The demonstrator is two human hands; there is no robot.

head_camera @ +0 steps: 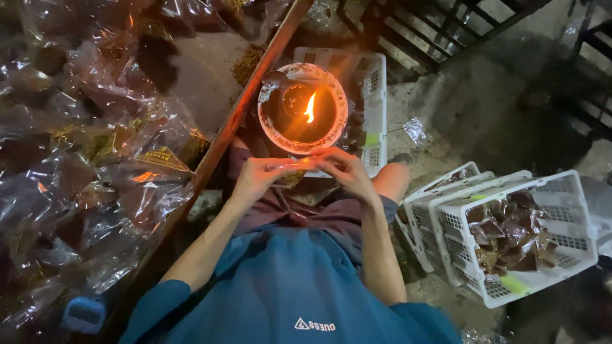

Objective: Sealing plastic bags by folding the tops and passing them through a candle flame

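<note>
While the flame burns in the round bowl, your left hand and right hand together pinch 1 small clear packet, near its rim.

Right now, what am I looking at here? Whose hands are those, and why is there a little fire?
This is one picture, taken by a camera worn on a person's head, looking down. So you see the person's own blue shirt and two bare arms reaching forward.

The left hand and the right hand meet in front of a round bowl with a small flame burning in it. Together the hands pinch a small clear packet close to the bowl's rim; what is inside is too small to tell.

To the left lies a big heap of clear plastic bags with something dark inside. To the right stand stacked white baskets, the top one holding filled packets. Another white basket sits behind the bowl.
</note>
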